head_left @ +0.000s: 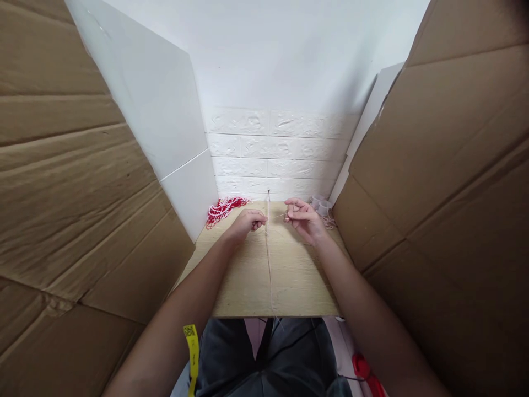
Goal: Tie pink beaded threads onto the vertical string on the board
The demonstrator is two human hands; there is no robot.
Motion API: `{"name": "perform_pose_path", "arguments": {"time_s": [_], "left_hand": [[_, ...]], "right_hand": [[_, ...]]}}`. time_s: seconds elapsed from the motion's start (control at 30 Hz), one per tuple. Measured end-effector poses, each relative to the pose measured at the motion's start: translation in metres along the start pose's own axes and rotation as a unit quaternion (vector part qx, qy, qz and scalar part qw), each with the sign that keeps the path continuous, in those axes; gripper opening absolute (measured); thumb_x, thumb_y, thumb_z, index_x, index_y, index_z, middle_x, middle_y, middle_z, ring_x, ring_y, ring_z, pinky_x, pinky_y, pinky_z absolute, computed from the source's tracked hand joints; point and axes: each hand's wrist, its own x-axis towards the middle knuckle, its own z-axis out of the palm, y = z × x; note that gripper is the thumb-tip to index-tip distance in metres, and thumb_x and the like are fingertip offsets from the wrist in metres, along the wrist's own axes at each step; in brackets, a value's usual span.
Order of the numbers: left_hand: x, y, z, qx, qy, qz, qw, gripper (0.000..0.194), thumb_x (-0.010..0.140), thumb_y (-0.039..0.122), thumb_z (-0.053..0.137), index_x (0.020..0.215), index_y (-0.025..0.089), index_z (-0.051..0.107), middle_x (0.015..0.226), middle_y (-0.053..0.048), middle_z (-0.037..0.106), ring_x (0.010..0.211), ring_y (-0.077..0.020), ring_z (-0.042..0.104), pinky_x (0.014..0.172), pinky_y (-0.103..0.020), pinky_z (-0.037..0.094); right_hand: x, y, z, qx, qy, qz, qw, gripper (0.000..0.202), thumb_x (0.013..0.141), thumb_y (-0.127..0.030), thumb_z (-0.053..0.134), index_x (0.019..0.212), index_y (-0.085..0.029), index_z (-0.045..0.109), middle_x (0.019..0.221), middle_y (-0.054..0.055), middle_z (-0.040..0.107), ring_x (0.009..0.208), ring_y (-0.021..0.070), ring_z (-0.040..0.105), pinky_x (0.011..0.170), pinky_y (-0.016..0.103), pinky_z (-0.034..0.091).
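Far left, brown cardboard (61,165) walls in the workspace, with a yellow tag (192,353) hanging down by the lap. Next along, a loose tangle of red and white yarn (225,211) sits at the far left corner of the board (239,281).

And here's the left hand (247,222), right up beside the cord: fingers curled, thumb and forefinger pressed together. Whatever is caught in that tip is too fine to make out.

Dead centre, the cord (270,264) runs from a hook (268,191) at the wall straight down the middle of the board, its loose ends dropping over the near edge. Across the gap goes a fine thread (279,215), stretching from the cord over to the right hand (305,220), where thumb and fingertips appear to pinch it, the forefinger lifted and the others loosely bent.

This looks like the knotting or wrapping stage, thread being worked around the cord. The next move seems to call for an even pull on the right, with the left steadying the crossing so it doesn't slip.

Past that hand, clear cups (323,206) at the far right corner, then more cardboard closing the side.
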Motion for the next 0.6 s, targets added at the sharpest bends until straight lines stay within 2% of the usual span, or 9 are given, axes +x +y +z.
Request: {"name": "perform_pose_path", "arguments": {"time_s": [0.3,0.47,0.6], "left_hand": [[-0.003,0.008,0.003,0.015,0.005,-0.018,1.0,0.022,0.066,0.028,0.064,0.052,0.018,0.05,0.053,0.002,0.046,0.054,-0.0105,0.042,0.055,-0.027,0.031],[-0.006,0.014,0.005,0.024,-0.001,-0.017,1.0,0.024,0.066,0.027,0.061,0.05,0.019,0.045,0.052,0.003,0.043,0.053,-0.01,0.039,0.054,-0.027,0.029],[-0.009,0.016,0.006,0.043,-0.003,-0.019,0.999,0.022,0.066,0.025,0.061,0.05,0.018,0.047,0.054,0.003,0.044,0.055,-0.0107,0.04,0.055,-0.027,0.029]], "right_hand": [[0.0,-0.007,-0.006,0.1,-0.018,-0.016,0.995,0.032,0.065,-0.011,0.07,0.095,-0.022,0.069,0.066,-0.003,0.053,0.061,0.0137,0.053,0.062,0.031,0.047],[0.0,-0.015,-0.012,0.141,0.005,-0.036,0.989,0.033,0.066,-0.012,0.066,0.097,-0.024,0.065,0.068,-0.003,0.051,0.061,0.0138,0.05,0.064,0.033,0.045],[-0.003,-0.023,-0.016,0.166,0.024,-0.065,0.984,0.031,0.068,-0.014,0.065,0.095,-0.027,0.065,0.067,-0.003,0.05,0.062,0.0146,0.049,0.064,0.034,0.044]]}}
